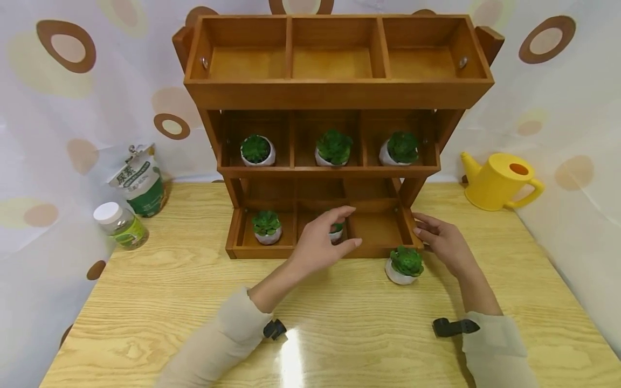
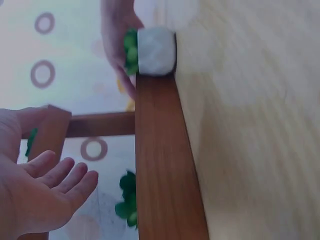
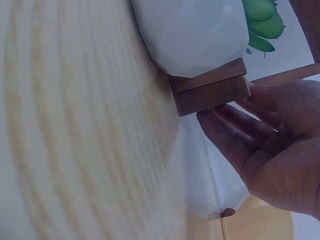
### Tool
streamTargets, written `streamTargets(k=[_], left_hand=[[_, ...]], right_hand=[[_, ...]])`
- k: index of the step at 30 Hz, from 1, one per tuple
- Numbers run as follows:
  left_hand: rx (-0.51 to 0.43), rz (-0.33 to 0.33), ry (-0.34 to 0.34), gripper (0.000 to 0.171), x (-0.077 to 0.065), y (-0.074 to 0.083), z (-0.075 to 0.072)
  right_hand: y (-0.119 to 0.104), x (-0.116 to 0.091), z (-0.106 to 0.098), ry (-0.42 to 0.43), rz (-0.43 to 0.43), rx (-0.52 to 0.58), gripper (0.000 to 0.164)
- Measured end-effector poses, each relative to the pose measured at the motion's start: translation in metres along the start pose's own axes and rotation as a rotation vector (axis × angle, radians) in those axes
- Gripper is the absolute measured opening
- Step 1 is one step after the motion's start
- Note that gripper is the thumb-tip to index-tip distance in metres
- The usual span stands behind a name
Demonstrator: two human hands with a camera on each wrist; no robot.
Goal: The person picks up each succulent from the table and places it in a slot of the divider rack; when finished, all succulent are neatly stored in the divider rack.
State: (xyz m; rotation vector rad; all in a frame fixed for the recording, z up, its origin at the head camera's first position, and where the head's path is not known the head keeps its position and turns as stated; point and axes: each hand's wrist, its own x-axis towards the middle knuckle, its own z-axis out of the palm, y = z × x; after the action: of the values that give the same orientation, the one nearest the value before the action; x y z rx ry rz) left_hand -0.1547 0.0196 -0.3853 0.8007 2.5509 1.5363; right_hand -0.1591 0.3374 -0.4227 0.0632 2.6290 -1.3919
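Note:
A brown wooden tiered shelf [image 1: 339, 96] stands on the table. My left hand [image 1: 322, 240] hovers in front of its bottom tier with fingers and thumb spread, nothing between them. Behind it, a potted succulent [image 1: 336, 235] in the middle compartment is partly hidden. My right hand [image 1: 443, 242] touches the right end of the bottom tier, fingertips against the tier's side board [image 3: 212, 95]. Just left of that hand, another succulent in a white faceted pot [image 1: 401, 274] stands on the table before the tier's front board [image 2: 162, 150].
Three potted succulents [image 1: 332, 148] sit in the middle tier, another [image 1: 267, 227] at the bottom left. A yellow watering can [image 1: 497, 183] stands at the right. To the left are a white-lidded jar [image 1: 123, 229] and a green-and-white clipped bag [image 1: 143, 186]. A patterned cloth [image 1: 104, 108] hangs behind.

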Motion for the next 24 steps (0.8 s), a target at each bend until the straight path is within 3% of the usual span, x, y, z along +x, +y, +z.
streamTargets(k=[3, 9, 11, 16, 24], left_hand=[[-0.008, -0.007, -0.066, 0.060, -0.006, 0.004, 0.009], [0.091, -0.097, -0.348, 0.061, -0.014, 0.001, 0.034], [0.111, -0.130, -0.406, 0.062, -0.014, -0.001, 0.044], [0.133, -0.174, -0.412, 0.068, -0.007, -0.006, 0.064], [0.207, -0.133, -0.366, 0.072, 0.010, -0.004, 0.085]], right_hand=[[0.000, -0.001, -0.001, 0.008, -0.006, -0.001, 0.052], [0.000, -0.001, 0.000, 0.014, -0.009, -0.002, 0.052], [0.000, -0.001, 0.000, 0.011, -0.007, 0.004, 0.053], [0.005, 0.000, 0.000, -0.013, -0.020, 0.039, 0.057], [0.013, 0.002, -0.005, -0.042, -0.042, 0.083, 0.058]])
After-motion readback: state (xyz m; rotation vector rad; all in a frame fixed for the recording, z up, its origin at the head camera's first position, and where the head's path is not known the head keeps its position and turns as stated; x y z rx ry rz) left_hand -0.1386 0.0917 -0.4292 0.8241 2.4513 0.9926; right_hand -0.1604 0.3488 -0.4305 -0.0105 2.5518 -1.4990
